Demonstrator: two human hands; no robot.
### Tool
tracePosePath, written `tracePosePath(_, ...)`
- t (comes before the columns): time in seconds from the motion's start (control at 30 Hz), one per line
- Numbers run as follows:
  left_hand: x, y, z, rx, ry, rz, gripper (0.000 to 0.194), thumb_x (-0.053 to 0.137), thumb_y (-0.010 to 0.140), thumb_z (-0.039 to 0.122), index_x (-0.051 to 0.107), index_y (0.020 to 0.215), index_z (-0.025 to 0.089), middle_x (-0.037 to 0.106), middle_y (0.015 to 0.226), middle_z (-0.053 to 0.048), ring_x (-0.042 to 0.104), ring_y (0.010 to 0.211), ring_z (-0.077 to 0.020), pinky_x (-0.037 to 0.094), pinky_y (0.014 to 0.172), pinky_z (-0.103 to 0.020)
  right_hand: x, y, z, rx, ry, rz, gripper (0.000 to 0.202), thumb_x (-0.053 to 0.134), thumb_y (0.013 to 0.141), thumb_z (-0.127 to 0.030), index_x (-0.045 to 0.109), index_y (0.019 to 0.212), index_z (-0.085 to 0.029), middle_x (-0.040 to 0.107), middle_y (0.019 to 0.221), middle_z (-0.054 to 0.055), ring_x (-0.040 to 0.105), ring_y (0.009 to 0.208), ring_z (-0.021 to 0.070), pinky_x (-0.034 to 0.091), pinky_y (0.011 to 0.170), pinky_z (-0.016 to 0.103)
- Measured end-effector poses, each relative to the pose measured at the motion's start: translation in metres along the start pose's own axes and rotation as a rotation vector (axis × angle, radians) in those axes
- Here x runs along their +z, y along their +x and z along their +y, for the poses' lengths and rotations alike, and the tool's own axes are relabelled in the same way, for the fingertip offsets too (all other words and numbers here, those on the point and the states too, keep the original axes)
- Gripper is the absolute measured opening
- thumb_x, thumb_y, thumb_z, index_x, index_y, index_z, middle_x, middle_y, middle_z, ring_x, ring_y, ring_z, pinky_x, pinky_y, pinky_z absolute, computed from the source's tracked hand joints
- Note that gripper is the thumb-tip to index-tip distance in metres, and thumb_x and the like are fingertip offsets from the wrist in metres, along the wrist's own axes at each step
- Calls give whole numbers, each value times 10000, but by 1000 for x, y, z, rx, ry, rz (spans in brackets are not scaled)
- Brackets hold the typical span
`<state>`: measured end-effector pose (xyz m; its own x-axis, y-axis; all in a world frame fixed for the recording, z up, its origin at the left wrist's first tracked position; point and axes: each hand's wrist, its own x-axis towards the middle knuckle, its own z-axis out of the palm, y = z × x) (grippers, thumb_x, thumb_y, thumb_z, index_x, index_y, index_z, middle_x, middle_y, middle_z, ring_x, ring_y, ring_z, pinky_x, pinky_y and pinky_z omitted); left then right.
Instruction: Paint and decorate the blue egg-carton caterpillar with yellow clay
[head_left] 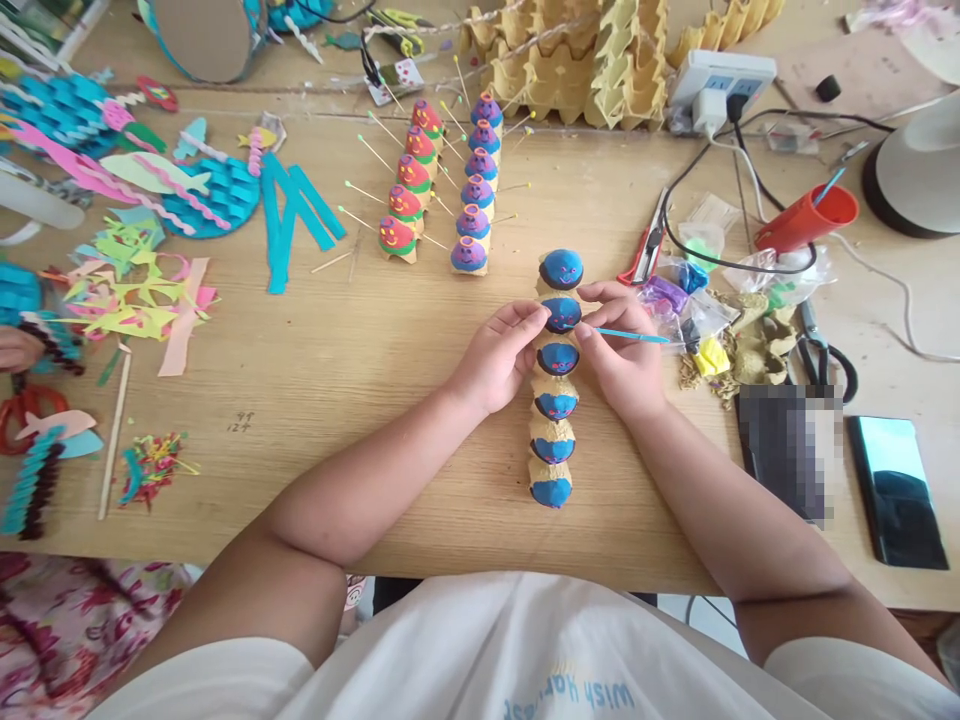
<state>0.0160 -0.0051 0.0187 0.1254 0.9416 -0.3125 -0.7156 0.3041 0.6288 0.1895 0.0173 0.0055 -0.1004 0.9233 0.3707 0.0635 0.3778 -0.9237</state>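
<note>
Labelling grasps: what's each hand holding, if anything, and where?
Right hand: thin blue stick, pinched near its cup-side end. Left hand: egg-carton strip, by the left edge of its second cup from the far end.

Bright, soft light; glare on phone

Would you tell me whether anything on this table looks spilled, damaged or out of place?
Yes, a little: right of the blue row, torn carton pieces and crumbs lie strewn between the bags and the scissors, like unswept waste. Tiny coloured scraps are also scattered at the left. The row itself shows no obvious damage.
</note>
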Motion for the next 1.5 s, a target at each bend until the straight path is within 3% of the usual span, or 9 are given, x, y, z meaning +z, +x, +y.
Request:
tracePosePath(0.2, 0, 0, -1, -5, 33, -9, 312, 995, 808, 311, 715, 887, 196, 792, 866, 32, 725, 694, -91, 583, 648, -207, 2, -1, -4, -39, -37, -44, 288, 844, 937, -540, 721, 868, -290, 799, 1312, 70, 730, 1288, 293, 549, 1212, 572)
tracePosePath(0.57, -3, 0, -4, 14, 55, -44, 413, 1037, 743, 392, 715, 912, 196, 794, 893, 32, 732, 714, -94, 593, 633, -209, 3, -1, 0, 5, 25, -14, 291, 873, 922, -512, 717, 867, -271, 816, 1244, 60, 772, 1205, 254, 654, 1042, 459)
tracePosePath(0.9, -1, 0, -3, -3, 58, -20, 342, 1001, 801, 336, 704, 900, 197, 779, 857, 40, 724, 694, -91, 585, 639, -211, 3, -2, 1, 30, 41, -20, 265, 863, 935, -507, 723, 880, -289, 821, 1262, 44, 764, 1230, 254, 609, 1144, 491)
tracePosePath(1.5, -3, 1, -4, -7, 63, -18, 327, 991, 821, 350, 714, 911, 201, 786, 893, 30, 731, 693, -88, 558, 581, -202, 5, -2, 2, 28, 25, -7, 319, 873, 913, -555, 709, 861, -286, 824, 1223, 50, 765, 1232, 272, 613, 1152, 521)
